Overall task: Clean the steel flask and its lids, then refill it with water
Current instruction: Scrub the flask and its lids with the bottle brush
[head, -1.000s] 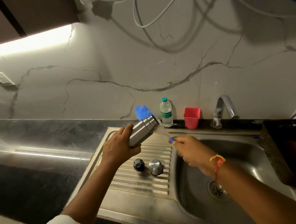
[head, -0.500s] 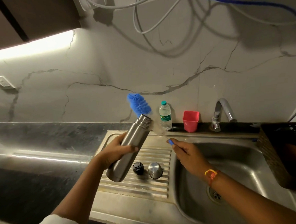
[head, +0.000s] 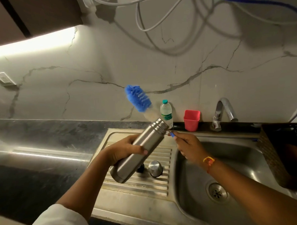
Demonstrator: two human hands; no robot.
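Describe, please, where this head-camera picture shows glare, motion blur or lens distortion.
Head view: the light strip is blown out, streaking glare across the countertop; the blue brush and the right hand holding it are motion-blurred; the steel flask is sharp; wide-angle distortion bows the countertop's edge.

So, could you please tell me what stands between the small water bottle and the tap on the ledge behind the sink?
A pink cup, upright and apart from both, shown in the head view.

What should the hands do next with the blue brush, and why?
Probably steer the head of the bottle brush into the open mouth of the steel flask: the left hand holds the flask, the right hand holds the brush handle, and the blue bristles are outside, above the mouth.
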